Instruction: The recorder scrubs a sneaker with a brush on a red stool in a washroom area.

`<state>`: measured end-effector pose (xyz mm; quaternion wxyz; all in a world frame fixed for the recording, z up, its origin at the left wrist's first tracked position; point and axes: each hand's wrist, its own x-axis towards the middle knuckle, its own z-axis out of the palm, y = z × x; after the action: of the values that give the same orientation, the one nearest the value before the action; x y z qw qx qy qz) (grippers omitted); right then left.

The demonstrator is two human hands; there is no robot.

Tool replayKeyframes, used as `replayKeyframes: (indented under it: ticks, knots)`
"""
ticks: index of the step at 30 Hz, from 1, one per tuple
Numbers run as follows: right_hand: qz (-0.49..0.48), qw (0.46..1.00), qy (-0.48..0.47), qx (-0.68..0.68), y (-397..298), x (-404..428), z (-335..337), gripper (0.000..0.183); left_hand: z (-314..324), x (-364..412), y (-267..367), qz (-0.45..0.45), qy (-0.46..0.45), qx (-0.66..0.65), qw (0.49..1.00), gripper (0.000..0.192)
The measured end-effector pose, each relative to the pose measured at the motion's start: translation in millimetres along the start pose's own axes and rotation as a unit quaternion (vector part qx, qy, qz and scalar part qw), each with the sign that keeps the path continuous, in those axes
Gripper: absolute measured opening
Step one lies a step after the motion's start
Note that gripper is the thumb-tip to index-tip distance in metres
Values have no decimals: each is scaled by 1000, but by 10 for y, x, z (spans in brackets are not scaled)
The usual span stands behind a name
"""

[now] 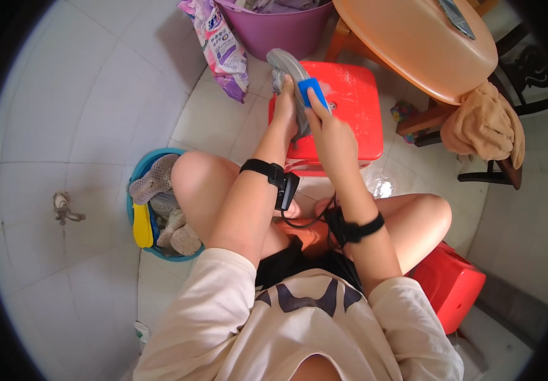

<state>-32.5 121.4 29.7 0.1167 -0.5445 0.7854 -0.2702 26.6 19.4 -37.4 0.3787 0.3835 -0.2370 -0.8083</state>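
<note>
A grey shoe point(287, 64) is held by my left hand point(285, 102) over the left edge of a red plastic stool point(355, 95). My right hand point(335, 135) grips a blue-backed brush point(311, 91), its index finger laid along the back. The brush is against the side of the shoe's sole; its bristles are mostly hidden. Whitish wet smears lie on the stool top. At the left, a blue basin point(133, 164) holds a grey insole or sole point(152, 181), a yellow insole point(143, 226) and several shoes point(185, 238).
A purple tub point(278, 28) of cloth and a detergent bag point(224, 47) stand ahead. An orange basin point(412, 52) rests on wooden furniture beside a brown cloth point(483, 124). Another red stool point(459, 285) is at my right. A tap point(66, 209) juts from the left wall. Water glistens on the floor.
</note>
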Motion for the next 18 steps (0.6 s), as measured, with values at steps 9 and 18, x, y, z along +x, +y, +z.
replayKeyframes:
  ticks: [9,18]
  knots:
    - [36,996,-80,7,98,-105,-182,35,-4,-59,33,13,7,-20,1000,54]
    - [50,989,-107,91,-9,348,-255,36,-181,269,-167,27,-26,-9,999,58]
